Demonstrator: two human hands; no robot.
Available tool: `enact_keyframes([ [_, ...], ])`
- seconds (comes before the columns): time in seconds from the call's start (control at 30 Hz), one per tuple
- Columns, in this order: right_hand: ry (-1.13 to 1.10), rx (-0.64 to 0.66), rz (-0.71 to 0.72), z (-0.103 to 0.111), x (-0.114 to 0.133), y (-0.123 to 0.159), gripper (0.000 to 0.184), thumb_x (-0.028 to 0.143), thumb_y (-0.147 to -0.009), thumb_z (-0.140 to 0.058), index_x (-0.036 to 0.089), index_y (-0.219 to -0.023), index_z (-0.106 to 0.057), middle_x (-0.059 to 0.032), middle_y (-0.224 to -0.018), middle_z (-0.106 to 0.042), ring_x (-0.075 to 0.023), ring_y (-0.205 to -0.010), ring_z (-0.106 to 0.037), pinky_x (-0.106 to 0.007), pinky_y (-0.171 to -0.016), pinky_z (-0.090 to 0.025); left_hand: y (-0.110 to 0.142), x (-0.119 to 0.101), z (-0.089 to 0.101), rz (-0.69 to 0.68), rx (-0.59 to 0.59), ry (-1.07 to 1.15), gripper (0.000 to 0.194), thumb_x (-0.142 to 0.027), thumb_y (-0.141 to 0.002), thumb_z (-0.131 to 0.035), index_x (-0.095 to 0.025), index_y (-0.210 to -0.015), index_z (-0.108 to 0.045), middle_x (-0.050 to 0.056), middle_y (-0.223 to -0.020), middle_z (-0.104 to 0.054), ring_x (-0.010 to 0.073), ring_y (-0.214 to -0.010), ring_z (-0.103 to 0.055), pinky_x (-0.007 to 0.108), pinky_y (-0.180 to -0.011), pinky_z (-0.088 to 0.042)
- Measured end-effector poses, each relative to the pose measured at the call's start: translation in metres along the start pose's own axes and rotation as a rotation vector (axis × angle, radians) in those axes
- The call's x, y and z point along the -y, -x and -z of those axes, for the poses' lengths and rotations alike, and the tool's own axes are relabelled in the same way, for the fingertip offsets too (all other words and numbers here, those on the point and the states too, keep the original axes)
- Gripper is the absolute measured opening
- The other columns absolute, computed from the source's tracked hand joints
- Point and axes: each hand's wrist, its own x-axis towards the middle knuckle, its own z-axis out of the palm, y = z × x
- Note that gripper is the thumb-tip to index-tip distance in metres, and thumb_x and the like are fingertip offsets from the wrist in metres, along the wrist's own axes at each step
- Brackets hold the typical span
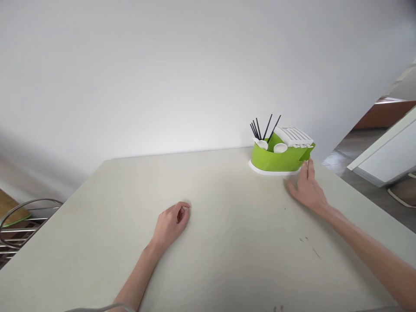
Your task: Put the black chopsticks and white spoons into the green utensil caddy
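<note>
A green utensil holder (276, 160) with a white base stands at the back right of the table, near the wall. Several black chopsticks (267, 128) and white spoons (280, 148) stick up from its open left part, and a white slotted cover (295, 136) tops its right part. My right hand (307, 188) is at the holder's front right corner, fingers stretched and apart, holding nothing; whether the fingertips touch the holder I cannot tell. Resting on the table left of centre, my left hand (172, 221) is loosely curled, thumb and forefinger close together, with nothing visible in it.
The pale table (221, 242) backs onto a white wall (182, 78). A metal wire rack (26, 229) stands beyond its left edge. To the right, past the table's edge, a white panel (386, 147) rises from the grey floor (347, 151).
</note>
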Motion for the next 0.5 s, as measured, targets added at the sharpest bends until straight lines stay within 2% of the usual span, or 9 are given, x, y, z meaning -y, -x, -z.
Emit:
enact_keyframes([
  [0.03, -0.027, 0.012, -0.065, -0.005, 0.005, 0.008, 0.097, 0.062, -0.104, -0.038, -0.005, -0.168, -0.008, -0.036, -0.173, -0.007, -0.0473, -0.141, -0.052, -0.049, -0.095, -0.054, 0.0, 0.0, 0.0, -0.002, 0.0, -0.003, 0.031, -0.041, -0.102, -0.043, -0.025, -0.104, -0.068, -0.002, -0.072, -0.061, 0.0148, -0.06, -0.052, 0.027, -0.062, -0.042],
  [0.1, -0.072, 0.049, -0.081, -0.016, 0.018, 0.025, 0.095, 0.065, -0.104, -0.035, -0.001, -0.169, -0.014, -0.0324, -0.174, -0.01, -0.0451, -0.145, -0.049, -0.051, -0.105, -0.052, 0.0, -0.001, -0.001, -0.002, 0.0, -0.009, 0.03, -0.04, -0.102, -0.043, -0.025, -0.104, -0.068, -0.002, -0.072, -0.062, 0.0148, -0.06, -0.053, 0.027, -0.062, -0.043],
  [0.17, -0.072, 0.066, -0.029, -0.027, 0.032, 0.04, 0.085, 0.062, -0.106, -0.03, 0.0, -0.164, -0.03, -0.0303, -0.172, -0.024, -0.0414, -0.155, -0.036, -0.055, -0.121, -0.037, 0.0, -0.002, -0.002, 0.001, -0.001, -0.016, 0.03, -0.04, -0.102, -0.043, -0.025, -0.104, -0.069, -0.002, -0.072, -0.062, 0.015, -0.06, -0.053, 0.027, -0.063, -0.043],
  [0.23, -0.059, 0.089, 0.048, -0.035, 0.045, 0.05, 0.077, 0.058, -0.107, -0.026, 0.003, -0.159, -0.042, -0.025, -0.168, -0.038, -0.0365, -0.158, -0.031, -0.056, -0.128, -0.026, -0.001, -0.003, -0.002, 0.0, -0.002, -0.023, 0.03, -0.04, -0.102, -0.043, -0.025, -0.103, -0.069, -0.002, -0.072, -0.062, 0.0154, -0.06, -0.054, 0.027, -0.063, -0.043],
  [0.27, -0.055, 0.097, 0.08, -0.037, 0.051, 0.053, 0.075, 0.057, -0.108, -0.025, 0.004, -0.157, -0.045, -0.0225, -0.167, -0.041, -0.0347, -0.159, -0.031, -0.055, -0.129, -0.024, -0.001, -0.004, -0.002, -0.002, -0.004, -0.028, 0.03, -0.04, -0.102, -0.043, -0.025, -0.103, -0.068, -0.001, -0.072, -0.063, 0.0156, -0.06, -0.054, 0.028, -0.063, -0.043],
  [0.37, -0.065, 0.098, 0.143, -0.038, 0.06, 0.057, 0.069, 0.055, -0.109, -0.025, 0.01, -0.157, -0.048, -0.017, -0.167, -0.043, -0.0312, -0.159, -0.032, -0.055, -0.13, -0.025, -0.001, -0.005, -0.002, -0.008, -0.009, -0.043, 0.03, -0.041, -0.102, -0.043, -0.025, -0.103, -0.069, -0.001, -0.073, -0.064, 0.0157, -0.06, -0.055, 0.028, -0.062, -0.043],
  [0.5, -0.092, 0.074, 0.167, -0.038, 0.058, 0.058, 0.065, 0.052, -0.109, -0.029, 0.016, -0.16, -0.046, -0.0147, -0.167, -0.045, -0.0297, -0.158, -0.035, -0.056, -0.129, -0.028, -0.001, -0.005, -0.004, -0.013, -0.015, -0.055, 0.032, -0.042, -0.102, -0.043, -0.025, -0.103, -0.07, -0.001, -0.072, -0.064, 0.0153, -0.059, -0.055, 0.027, -0.06, -0.044],
])
